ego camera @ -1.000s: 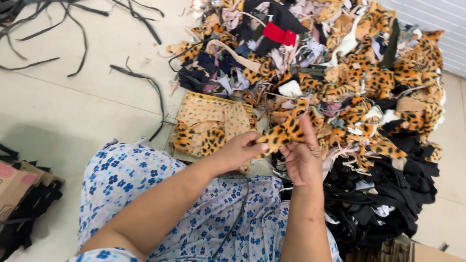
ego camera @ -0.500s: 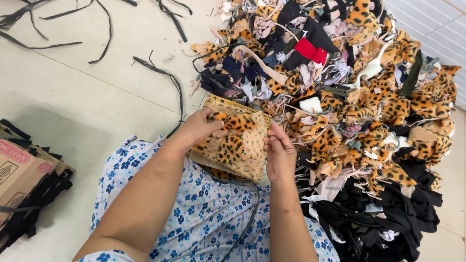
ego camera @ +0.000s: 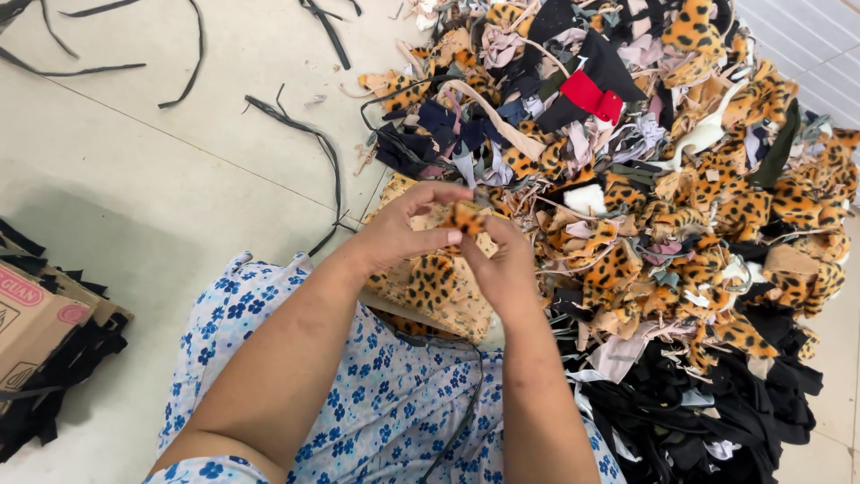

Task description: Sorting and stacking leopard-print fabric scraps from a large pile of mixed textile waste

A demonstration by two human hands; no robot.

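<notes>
Leopard scrap [ego camera: 467,218], pinched between both hands

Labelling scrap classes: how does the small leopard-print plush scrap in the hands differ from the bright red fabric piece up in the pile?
The small leopard-print plush scrap is orange with black spots; the bright red fabric piece is plain. The leopard scrap is pinched between the left hand and right hand; the red piece lies untouched on the scrap pile. The leopard scrap looks smaller. Both are cloth offcuts.

Pale tiled floor [ego camera: 161,170] bearing a big scrap heap [ego camera: 663,206] at right, loose black strips [ego camera: 305,134] along the top, a cardboard box [ego camera: 31,318] at the left edge.
</notes>
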